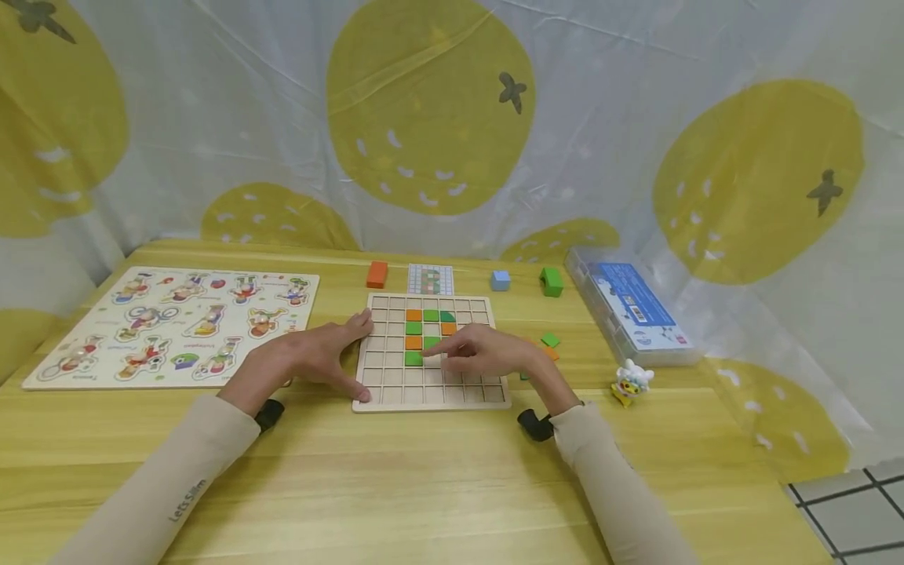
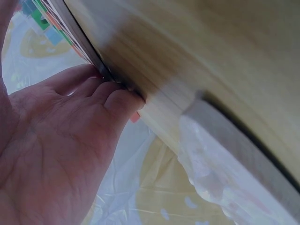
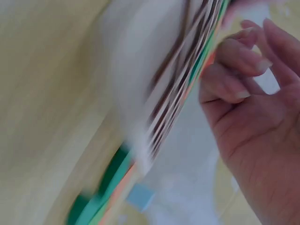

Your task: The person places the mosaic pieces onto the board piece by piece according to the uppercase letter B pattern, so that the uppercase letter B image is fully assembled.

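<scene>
A light wooden grid board (image 1: 431, 397) lies on the table, with several orange and green square tiles in its middle cells. My left hand (image 1: 314, 353) rests against the board's left side, thumb at the near corner and fingers spread toward the far part; the left wrist view shows the fingertips touching the edge. Over the board, my right hand (image 1: 487, 351) touches a green tile (image 1: 413, 359) with the index fingertip. In the right wrist view the other fingers of this hand (image 3: 253, 108) are curled, and no piece shows among them.
A picture puzzle board (image 1: 176, 329) lies at the left. Behind the grid board are a pattern card (image 1: 430, 279), a red block (image 1: 377, 275), a blue block (image 1: 500, 280) and a green block (image 1: 552, 282). Loose tiles (image 1: 550, 340), a plastic box (image 1: 636, 306) and a figurine (image 1: 630, 382) are at the right.
</scene>
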Available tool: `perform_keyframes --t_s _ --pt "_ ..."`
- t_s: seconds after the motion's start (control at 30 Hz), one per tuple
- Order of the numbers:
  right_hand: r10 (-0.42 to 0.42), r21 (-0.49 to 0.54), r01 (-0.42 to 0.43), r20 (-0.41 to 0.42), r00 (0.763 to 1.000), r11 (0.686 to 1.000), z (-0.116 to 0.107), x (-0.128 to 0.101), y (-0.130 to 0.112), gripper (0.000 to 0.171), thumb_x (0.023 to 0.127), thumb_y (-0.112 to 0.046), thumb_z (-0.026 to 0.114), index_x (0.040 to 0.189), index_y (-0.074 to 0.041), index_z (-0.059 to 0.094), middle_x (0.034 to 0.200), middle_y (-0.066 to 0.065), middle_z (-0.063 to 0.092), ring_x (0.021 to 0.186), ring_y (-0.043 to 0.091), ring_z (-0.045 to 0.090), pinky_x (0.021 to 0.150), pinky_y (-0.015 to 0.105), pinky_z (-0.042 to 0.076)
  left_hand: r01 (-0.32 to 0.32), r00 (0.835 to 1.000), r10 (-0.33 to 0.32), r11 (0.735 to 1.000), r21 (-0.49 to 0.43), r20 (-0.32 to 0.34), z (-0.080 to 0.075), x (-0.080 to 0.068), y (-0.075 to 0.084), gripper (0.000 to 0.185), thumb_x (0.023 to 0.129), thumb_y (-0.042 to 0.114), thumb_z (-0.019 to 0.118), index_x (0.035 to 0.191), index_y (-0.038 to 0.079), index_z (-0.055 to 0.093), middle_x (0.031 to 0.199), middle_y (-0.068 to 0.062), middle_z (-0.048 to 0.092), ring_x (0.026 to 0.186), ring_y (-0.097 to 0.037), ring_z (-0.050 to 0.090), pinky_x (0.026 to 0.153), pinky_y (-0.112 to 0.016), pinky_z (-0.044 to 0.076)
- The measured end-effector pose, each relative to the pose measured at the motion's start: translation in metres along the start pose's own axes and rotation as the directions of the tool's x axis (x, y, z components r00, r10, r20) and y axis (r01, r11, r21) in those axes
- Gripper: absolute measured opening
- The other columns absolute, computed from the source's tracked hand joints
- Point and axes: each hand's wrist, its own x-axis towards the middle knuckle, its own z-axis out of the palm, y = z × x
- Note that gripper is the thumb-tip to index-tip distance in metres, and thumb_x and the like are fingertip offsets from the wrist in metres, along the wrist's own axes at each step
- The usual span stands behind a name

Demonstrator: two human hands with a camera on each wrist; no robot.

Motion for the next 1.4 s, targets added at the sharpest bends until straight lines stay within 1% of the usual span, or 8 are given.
perform_keyframes --t_s 0.17,0.33,0.4,0.53,0.83,1.13,1.27,1.4 --pt "0.066 -0.075 -0.063 0.04 0.997 0.995 0.008 0.011 -0.013 0.038 0.111 -0.01 0.061 0.148 -0.009 0.067 0.064 -0.009 0.037 0.061 0.004 0.031 0.064 0.022 0.032 -0.001 1.0 0.001 1.0 0.004 0.004 0.0 0.002 -0.002 0.127 0.082 0.056 0.092 0.171 -0.001 0.022 0.179 -0.024 0.005 0.162 -0.049 0.019 0.126 -0.065 0.026" --pt "0.061 0.102 -0.046 -0.149 0.987 0.994 -0.009 -0.011 0.01 0.026 0.106 -0.007 0.069 0.13 0.0 0.077 0.093 0.006 0.075 0.07 0.014 0.05 0.07 0.024 0.044 0.011 1.0 -0.011 1.0 -0.007 0.007 0.001 0.003 -0.004 0.128 0.081 0.055 0.093 0.171 -0.001 0.02 0.179 -0.023 0.004 0.163 -0.047 0.015 0.128 -0.064 0.024" --pt "0.111 0.164 -0.075 -0.222 0.969 0.984 -0.02 -0.027 0.021 0.021 0.103 -0.007 0.074 0.121 0.003 0.079 0.107 0.011 0.079 0.076 0.024 0.061 0.074 0.029 0.052 0.013 1.0 -0.012 1.0 -0.01 0.006 0.0 0.003 -0.005 0.129 0.081 0.054 0.093 0.171 -0.002 0.02 0.179 -0.024 0.004 0.163 -0.048 0.015 0.128 -0.064 0.023" --pt "0.245 0.177 -0.198 -0.297 0.923 0.964 -0.034 -0.055 0.042 0.018 0.096 -0.005 0.081 0.112 0.004 0.08 0.099 0.012 0.078 0.084 0.037 0.068 0.075 0.035 0.058 0.016 1.0 -0.015 1.0 -0.009 0.007 0.001 0.002 -0.004 0.129 0.081 0.055 0.093 0.17 -0.002 0.021 0.179 -0.024 0.004 0.163 -0.048 0.015 0.128 -0.064 0.023" --pt "0.371 0.127 -0.348 -0.322 0.871 0.929 -0.035 -0.064 0.057 0.013 0.086 0.002 0.088 0.098 0.004 0.082 0.09 0.01 0.079 0.079 0.014 0.07 0.075 0.027 0.059 -0.009 1.0 0.009 1.0 0.002 0.004 0.0 0.0 -0.002 0.128 0.082 0.054 0.093 0.17 -0.003 0.02 0.178 -0.026 0.005 0.163 -0.049 0.016 0.127 -0.065 0.024" --pt "0.483 0.084 -0.488 -0.366 0.795 0.869 -0.032 -0.062 0.054 0.019 0.083 -0.01 0.095 0.093 -0.002 0.082 0.087 0.006 0.075 0.079 0.016 0.065 0.076 0.031 0.055 -0.022 1.0 0.022 1.0 0.005 0.004 -0.001 0.001 0.001 0.126 0.082 0.052 0.093 0.17 -0.003 0.022 0.179 -0.026 0.005 0.163 -0.049 0.016 0.127 -0.064 0.025" --pt "0.478 0.089 -0.481 -0.357 0.802 0.872 -0.032 -0.061 0.055 0.017 0.084 -0.01 0.094 0.093 -0.001 0.083 0.087 0.006 0.077 0.08 0.015 0.067 0.076 0.03 0.056 -0.019 1.0 0.019 1.0 0.01 0.003 -0.001 0.001 0.001 0.126 0.082 0.052 0.093 0.17 -0.003 0.022 0.179 -0.026 0.005 0.162 -0.049 0.017 0.126 -0.065 0.026" --pt "0.423 0.092 -0.418 -0.339 0.84 0.904 -0.032 -0.059 0.056 0.014 0.086 -0.004 0.091 0.094 0.002 0.081 0.087 0.008 0.078 0.079 0.015 0.069 0.076 0.029 0.058 -0.013 1.0 0.013 1.0 0.009 0.005 -0.001 0.0 0.001 0.127 0.081 0.053 0.093 0.17 -0.003 0.022 0.179 -0.026 0.005 0.162 -0.049 0.017 0.126 -0.065 0.026"
